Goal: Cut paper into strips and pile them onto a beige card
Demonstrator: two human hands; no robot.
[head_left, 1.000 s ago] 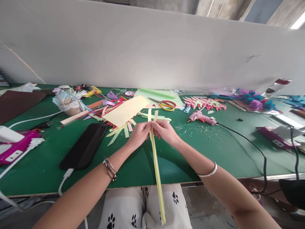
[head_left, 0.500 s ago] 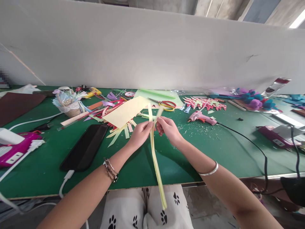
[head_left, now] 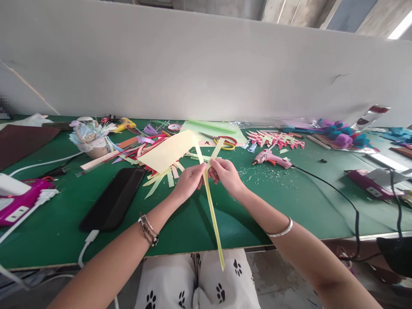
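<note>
Pinched between my left thumb and fingers is a long pale yellow paper strip (head_left: 212, 214), its folded length hanging down past the table's front edge. My left hand (head_left: 192, 179) is closed on it. My right hand (head_left: 226, 175), close beside, grips a short pale yellow strip end (head_left: 216, 153) that slants up to the right. Whether both ends belong to one strip is hidden by the fingers. Behind the hands lie a cream paper sheet (head_left: 167, 152) and scissors (head_left: 228, 143) with red and yellow handles.
A pink glue gun (head_left: 272, 159) with a black cord lies to the right, among small scraps. At left are a black phone (head_left: 112, 199) on a charging cable, a magenta power strip (head_left: 25, 204) and a small decorated basket (head_left: 95, 141). Woven red-and-white paper (head_left: 277, 139) lies behind.
The two upper strip ends have spread apart, the right one tilting further right. The hanging part has straightened and its tip has risen slightly. Both hands stay in nearly the same place.
</note>
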